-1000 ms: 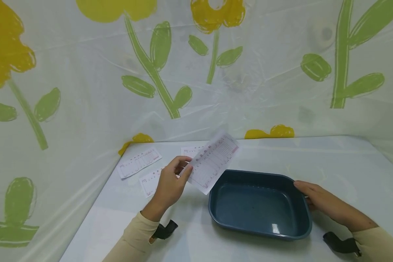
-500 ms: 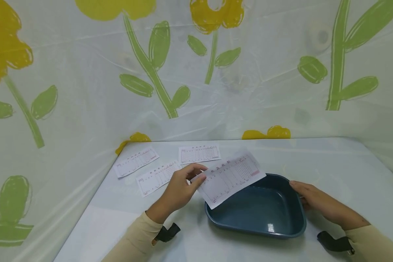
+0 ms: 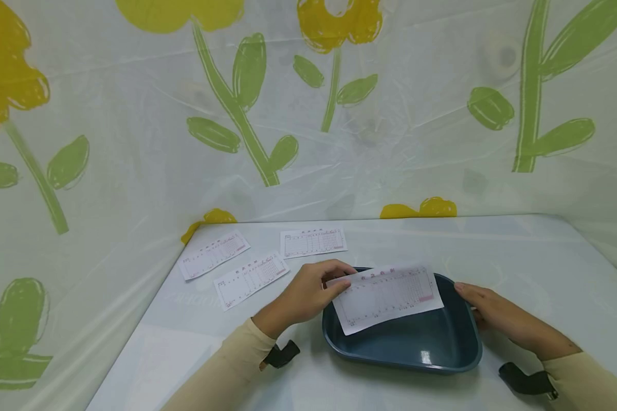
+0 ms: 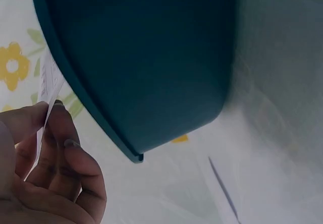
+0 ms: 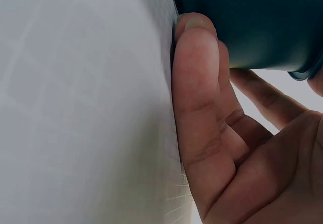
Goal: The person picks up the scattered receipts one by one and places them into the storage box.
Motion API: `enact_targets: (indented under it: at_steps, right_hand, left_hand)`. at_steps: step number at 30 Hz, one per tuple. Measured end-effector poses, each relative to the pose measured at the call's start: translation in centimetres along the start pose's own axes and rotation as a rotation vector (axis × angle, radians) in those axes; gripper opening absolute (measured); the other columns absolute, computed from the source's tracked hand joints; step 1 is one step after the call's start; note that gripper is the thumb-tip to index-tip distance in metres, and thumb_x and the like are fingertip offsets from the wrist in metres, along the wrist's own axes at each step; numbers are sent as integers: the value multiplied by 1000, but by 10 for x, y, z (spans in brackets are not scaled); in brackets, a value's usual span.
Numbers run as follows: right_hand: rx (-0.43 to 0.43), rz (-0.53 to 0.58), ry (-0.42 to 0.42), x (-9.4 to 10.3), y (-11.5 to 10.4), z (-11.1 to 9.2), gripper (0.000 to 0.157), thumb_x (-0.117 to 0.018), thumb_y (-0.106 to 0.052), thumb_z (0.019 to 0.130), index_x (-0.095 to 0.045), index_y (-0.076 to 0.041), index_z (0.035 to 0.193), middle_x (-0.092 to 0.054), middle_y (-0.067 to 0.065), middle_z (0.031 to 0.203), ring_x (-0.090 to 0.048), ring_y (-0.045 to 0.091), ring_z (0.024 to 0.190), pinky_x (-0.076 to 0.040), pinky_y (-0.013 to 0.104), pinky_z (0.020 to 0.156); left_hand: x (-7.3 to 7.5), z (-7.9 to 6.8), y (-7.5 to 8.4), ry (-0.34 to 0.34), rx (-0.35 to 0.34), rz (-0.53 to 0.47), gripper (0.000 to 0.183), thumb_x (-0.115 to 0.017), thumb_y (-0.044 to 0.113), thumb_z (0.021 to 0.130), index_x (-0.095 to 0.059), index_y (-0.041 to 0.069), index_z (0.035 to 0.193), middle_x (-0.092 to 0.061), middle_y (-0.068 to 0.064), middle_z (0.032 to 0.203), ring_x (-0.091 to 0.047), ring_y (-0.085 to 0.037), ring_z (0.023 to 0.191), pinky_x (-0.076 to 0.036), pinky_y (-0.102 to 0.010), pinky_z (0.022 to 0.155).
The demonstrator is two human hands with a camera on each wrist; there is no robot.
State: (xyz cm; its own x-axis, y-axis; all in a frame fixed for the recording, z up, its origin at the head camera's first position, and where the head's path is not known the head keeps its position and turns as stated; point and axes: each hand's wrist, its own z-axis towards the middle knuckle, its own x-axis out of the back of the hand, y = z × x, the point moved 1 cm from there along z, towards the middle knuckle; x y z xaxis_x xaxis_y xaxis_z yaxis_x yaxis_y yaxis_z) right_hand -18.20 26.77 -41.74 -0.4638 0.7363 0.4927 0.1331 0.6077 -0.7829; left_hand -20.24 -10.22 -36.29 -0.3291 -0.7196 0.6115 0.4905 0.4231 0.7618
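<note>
My left hand pinches the left end of a printed paper slip between thumb and fingers. The slip is tilted over the left and back part of a dark blue plastic tray. In the left wrist view, the slip shows edge-on beside the tray's rim. At the tray's right end, my right hand grips the rim, thumb on top. The right wrist view shows its fingers curled against the outer wall, low by the tabletop.
Three more printed slips lie flat on the white table: one at far left, one nearer the left hand, one behind the tray. A flowered curtain hangs behind and at the left.
My left hand has moved right and carried the slip from the tray's left corner to over its inside, turning it flatter. The slip behind came into full view. My right hand stays at the rim.
</note>
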Motion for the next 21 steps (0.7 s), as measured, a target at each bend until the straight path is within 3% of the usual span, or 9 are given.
enact_targets:
  at_steps: [4, 12, 17, 21]
  right_hand:
    - [13, 11, -4, 0, 1, 1, 77, -21, -52, 108, -18, 10, 155, -24, 35, 157, -48, 53, 131, -54, 52, 93]
    - [-8, 5, 8, -1, -1, 2, 79, -22, -54, 107, -20, 9, 154, -28, 34, 156, -55, 48, 127, -55, 51, 92]
    - [5, 24, 3, -2, -1, 2, 77, -22, -52, 108, -21, 10, 154, -30, 34, 156, -54, 49, 127, -55, 51, 93]
    - [-24, 8, 13, 0, -1, 1, 80, -22, -55, 107, -20, 9, 154, -31, 33, 155, -56, 47, 126, -54, 52, 94]
  left_hand:
    - [-5, 4, -3, -55, 22, -35, 23, -64, 14, 98, -69, 16, 121, -73, 1, 115, -66, -3, 82, -55, -19, 70]
    - [-16, 8, -11, -117, 53, 42, 21, -63, 17, 99, -71, 18, 119, -73, 5, 111, -65, -1, 82, -54, -17, 71]
    - [-22, 7, -11, -119, 42, 147, 22, -65, 17, 98, -72, 21, 118, -73, 5, 114, -65, 1, 88, -53, -15, 76]
    - [-25, 6, -9, -112, 4, 286, 24, -68, 19, 96, -70, 24, 119, -75, 5, 111, -66, 0, 93, -52, -19, 83]
